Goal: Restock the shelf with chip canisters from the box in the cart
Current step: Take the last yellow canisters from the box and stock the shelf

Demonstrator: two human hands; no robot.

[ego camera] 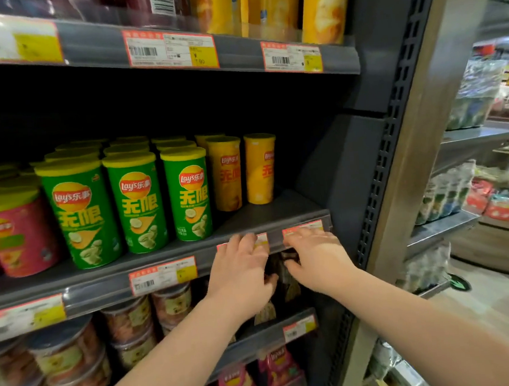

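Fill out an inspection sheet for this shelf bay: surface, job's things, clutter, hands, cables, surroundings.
Surface: middle shelf has bare space at its right front.
Job's things: green canisters in three rows, yellow canisters set back to their right, pink canister at left; box and cart not in view.
Clutter: nothing seen.
Hands: left hand and right hand both rest fingers on the price rail, holding no canister.
Cables: nothing seen.
Surroundings: round tubs on the shelf below; another aisle's shelves to the right.

Bare shelf (278, 212) patch near right; green canisters (139, 201) block left, yellow canisters (242, 169) stand far back.
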